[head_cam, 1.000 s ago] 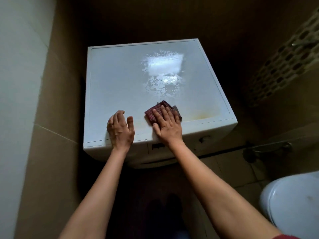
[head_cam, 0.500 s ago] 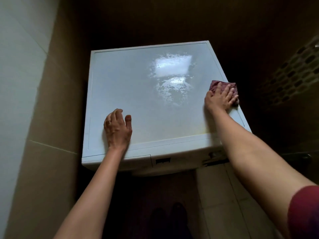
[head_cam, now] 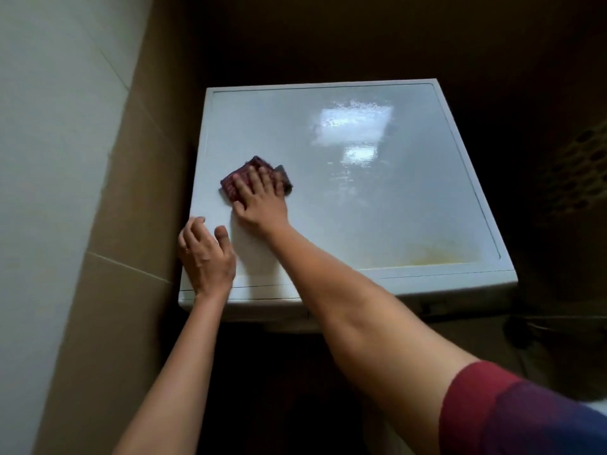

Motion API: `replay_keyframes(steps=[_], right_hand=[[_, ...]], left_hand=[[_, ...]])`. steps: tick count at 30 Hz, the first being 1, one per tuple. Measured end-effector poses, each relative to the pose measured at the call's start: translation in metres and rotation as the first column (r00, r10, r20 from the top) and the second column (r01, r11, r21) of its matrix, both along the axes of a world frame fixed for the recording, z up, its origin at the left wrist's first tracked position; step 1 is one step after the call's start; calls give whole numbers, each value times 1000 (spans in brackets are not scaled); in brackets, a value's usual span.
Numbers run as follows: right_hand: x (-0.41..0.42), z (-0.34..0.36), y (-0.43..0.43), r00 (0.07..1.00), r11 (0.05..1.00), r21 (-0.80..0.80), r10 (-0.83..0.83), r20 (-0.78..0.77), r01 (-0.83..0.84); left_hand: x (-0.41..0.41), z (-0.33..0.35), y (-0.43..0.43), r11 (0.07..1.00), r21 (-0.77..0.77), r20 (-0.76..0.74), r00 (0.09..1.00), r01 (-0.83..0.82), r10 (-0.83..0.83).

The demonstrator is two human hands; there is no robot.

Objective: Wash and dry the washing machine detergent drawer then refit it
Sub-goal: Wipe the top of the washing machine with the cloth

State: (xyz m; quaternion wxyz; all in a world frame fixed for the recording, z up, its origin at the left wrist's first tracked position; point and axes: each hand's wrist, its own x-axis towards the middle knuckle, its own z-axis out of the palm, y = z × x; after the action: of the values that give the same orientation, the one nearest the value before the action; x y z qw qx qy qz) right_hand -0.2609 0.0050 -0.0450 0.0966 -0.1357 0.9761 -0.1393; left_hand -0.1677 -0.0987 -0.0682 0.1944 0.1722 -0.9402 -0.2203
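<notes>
Bare forearms, one short sleeve (head_cam: 512, 412), one ring (head_cam: 186, 247)
The sleeve on the right arm is dark red at its hem, blue-purple higher up; the thin ring sits on the left hand (head_cam: 207, 257).

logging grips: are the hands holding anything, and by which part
Nothing is gripped. The right hand presses flat on top of the folded red cloth on the washing machine top; the left hand rests on its front left corner.

The one camera sits on the person's head, looking forward and down, close above the white square washing machine top (head_cam: 410, 208).
</notes>
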Motion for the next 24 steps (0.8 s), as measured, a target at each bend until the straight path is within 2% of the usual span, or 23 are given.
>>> replay_keyframes(steps=[3,7,11,13,18,24], right_hand=[[40,1,-23,987,987,2,158,-2,-158],[92,-3,-22,944,946,49,324,-59,-322],[115,-12,16,897,895,189,428,-113,-403],[120,-16,44,884,885,188,452,-123,-426],[132,-19,133,916,932,146,354,-186,-331],[154,-19,249,980,988,146,78,-185,-52]], left_hand=[[13,1,-10,998,25,-68,995,-64,66],[28,0,-18,983,138,-127,982,-123,140],[38,0,-7,991,132,-104,994,-6,20],[36,3,6,990,125,-86,995,70,-59],[38,10,55,954,96,-18,959,284,-283],[50,14,101,896,103,26,899,433,-437]])
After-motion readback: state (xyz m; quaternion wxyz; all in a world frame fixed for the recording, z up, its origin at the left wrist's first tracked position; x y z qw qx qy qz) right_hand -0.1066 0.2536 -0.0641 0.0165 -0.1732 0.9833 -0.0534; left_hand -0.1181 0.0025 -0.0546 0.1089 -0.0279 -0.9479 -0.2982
